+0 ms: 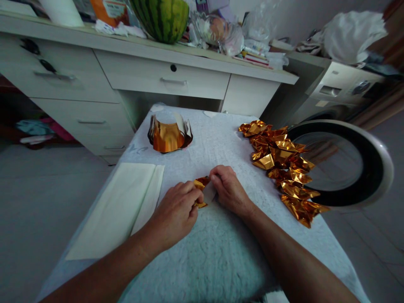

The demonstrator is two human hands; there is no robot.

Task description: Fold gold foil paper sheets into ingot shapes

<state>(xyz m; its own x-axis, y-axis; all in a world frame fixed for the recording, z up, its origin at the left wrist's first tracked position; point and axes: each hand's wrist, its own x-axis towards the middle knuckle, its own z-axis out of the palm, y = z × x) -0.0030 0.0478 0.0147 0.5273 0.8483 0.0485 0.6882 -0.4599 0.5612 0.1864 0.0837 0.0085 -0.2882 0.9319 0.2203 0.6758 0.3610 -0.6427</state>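
Both hands meet over the middle of the cloth-covered table. My left hand (179,206) is closed on a small piece of gold foil paper (200,183), partly folded, its gold side showing beyond the fingers. My right hand (230,189) pinches the pale right end of the same paper between thumb and fingers. Farther back stands a curled stack of gold foil sheets (168,136). To the right lies a row of folded gold foil pieces (274,153), shaped like ingots. Pale cream paper sheets (116,202) lie flat left of my left hand.
A white drawer desk (170,80) stands behind the table (214,130), bearing a watermelon (162,19), plastic bags and clutter. At right, the round door (377,164) of a washing machine (344,84) hangs open beside the table's edge.
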